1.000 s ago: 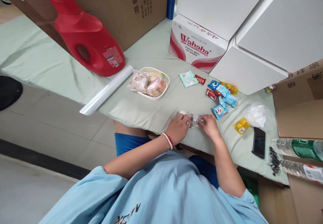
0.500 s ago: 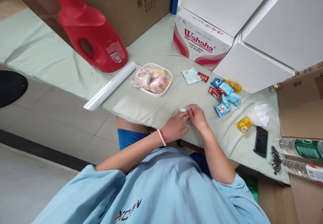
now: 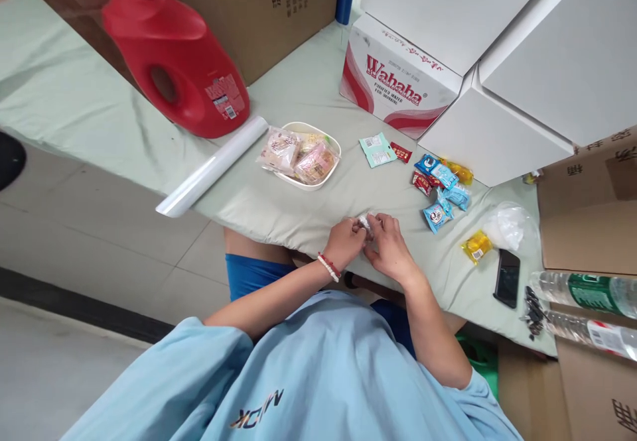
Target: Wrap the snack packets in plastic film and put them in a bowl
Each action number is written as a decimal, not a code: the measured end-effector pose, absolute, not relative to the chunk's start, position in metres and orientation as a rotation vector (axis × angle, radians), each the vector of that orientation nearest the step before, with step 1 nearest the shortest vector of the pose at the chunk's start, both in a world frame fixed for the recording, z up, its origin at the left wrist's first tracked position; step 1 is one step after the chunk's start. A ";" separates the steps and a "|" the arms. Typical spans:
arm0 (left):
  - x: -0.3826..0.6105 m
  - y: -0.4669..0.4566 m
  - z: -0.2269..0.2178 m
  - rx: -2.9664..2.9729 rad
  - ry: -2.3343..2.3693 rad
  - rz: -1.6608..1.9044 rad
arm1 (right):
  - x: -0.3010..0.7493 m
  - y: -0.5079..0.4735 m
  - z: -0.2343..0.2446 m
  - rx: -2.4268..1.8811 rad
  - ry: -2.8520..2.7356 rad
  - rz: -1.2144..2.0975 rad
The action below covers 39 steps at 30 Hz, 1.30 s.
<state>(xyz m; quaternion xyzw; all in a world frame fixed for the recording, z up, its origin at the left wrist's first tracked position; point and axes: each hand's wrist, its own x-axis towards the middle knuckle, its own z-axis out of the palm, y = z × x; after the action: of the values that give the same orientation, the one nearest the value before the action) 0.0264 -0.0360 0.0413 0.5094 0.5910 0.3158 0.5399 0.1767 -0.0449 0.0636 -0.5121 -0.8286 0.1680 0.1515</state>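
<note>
Both the left hand (image 3: 346, 239) and the right hand (image 3: 391, 245) have their grip closed on a small packet (image 3: 365, 222), its visible part slanting from far left to near right, though fingers hide its full long axis. It is close to the near edge of the desk (image 3: 269, 212), with pale green cloth reaching to the white tray (image 3: 304, 187) and blue snack packs (image 3: 437, 216); it looks clear, crinkled and shiny.
</note>
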 end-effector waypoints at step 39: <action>-0.140 0.181 0.122 1.637 1.914 0.518 | 0.240 -0.107 0.035 -1.643 -1.503 1.150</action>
<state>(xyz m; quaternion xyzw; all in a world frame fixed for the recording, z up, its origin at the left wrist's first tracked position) -0.1397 0.1806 0.1221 0.6109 0.7143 0.1935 0.2813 0.2403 -0.1073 0.0345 -0.6228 -0.5698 0.4357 0.3124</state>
